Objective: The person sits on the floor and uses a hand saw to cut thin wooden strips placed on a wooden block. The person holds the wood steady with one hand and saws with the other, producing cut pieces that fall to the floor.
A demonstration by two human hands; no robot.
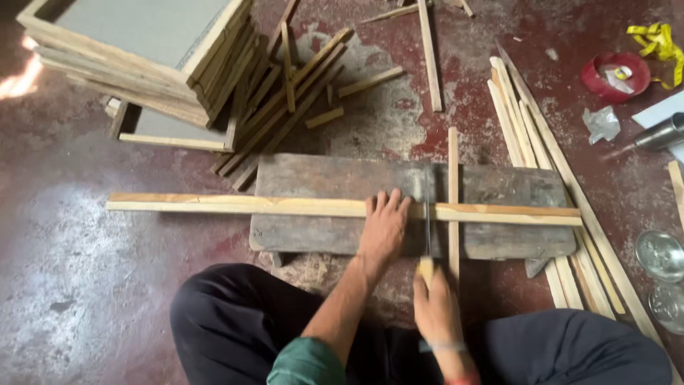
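You had one long pale wooden strip [285,206] lying crosswise over one dark, worn board [491,187] on the red floor [71,285]. Your left hand [385,227] lay flat and open on that strip, fingers spread, pressing it down onto the board. Your right hand [436,308] was closed around the pale handle of one thin saw [427,228], whose blade ran away from you and met the strip just beside your left hand. One shorter strip [453,192] lay upright across the board, touching the long strip just right of the blade.

The long strip looked light yellow, narrow and straight, its left end reaching well past the board.

At upper left you had one stack of wooden frames [142,50], with a loose heap of slats [285,100] beside it. A bundle of long slats [541,150] lay at your right. Farther right sat one red lid [614,75], one yellow tape [661,43], one metal cylinder [662,132] and two round glass lids [660,255].
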